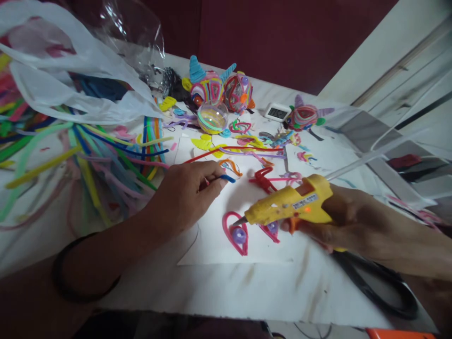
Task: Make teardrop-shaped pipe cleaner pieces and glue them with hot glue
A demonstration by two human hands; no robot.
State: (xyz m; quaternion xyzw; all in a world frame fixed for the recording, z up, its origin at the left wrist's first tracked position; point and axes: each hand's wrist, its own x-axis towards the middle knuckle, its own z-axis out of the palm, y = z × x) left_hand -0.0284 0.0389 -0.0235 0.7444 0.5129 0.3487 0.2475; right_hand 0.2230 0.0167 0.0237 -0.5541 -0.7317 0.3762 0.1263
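Observation:
My right hand (339, 216) is wrapped round a yellow hot glue gun (289, 202), its orange light lit and a clear glue stick (367, 157) jutting from the back. The nozzle points down-left at a pink pipe-cleaner eye shape (230, 235) with a purple bead (239, 235) inside. A second such eye (273, 230) lies partly hidden under the gun. Between thumb and fingers, my left hand (192, 193) pinches a short blue pipe cleaner (228, 178) above the white paper (208, 245). A black band circles my left wrist.
Many coloured pipe cleaners (88, 165) spread at left below a white plastic bag (81, 99). Decorated balls (212, 89) and a clear plastic ball (212, 117) stand at the back, near a small digital display (278, 112). Black-handled scissors (381, 287) lie front right.

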